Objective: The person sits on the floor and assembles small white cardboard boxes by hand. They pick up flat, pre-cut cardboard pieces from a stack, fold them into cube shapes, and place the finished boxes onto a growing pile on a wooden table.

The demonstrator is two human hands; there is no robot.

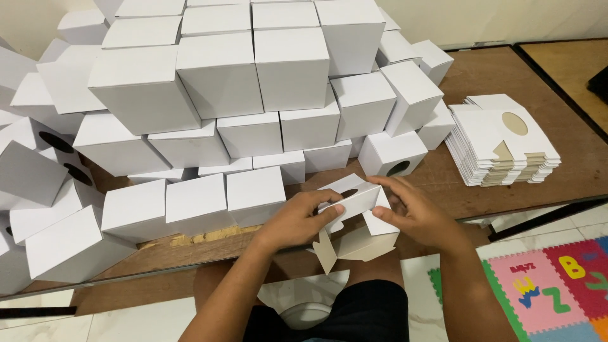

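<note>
Hands, left (297, 218) and right (415, 212), both grasping a half-folded white carton (354, 221) before stacked white boxes (253, 95).

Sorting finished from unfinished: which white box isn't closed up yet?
The box held between the left hand and right hand; its flaps hang open, unlike the stacked boxes.

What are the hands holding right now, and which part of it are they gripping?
Both hands hold one half-folded white carton. The left hand pinches its top flap edge; the right hand grips the right side panel.

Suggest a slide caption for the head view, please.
Both hands fold a white carton beside stacked finished boxes.
</note>
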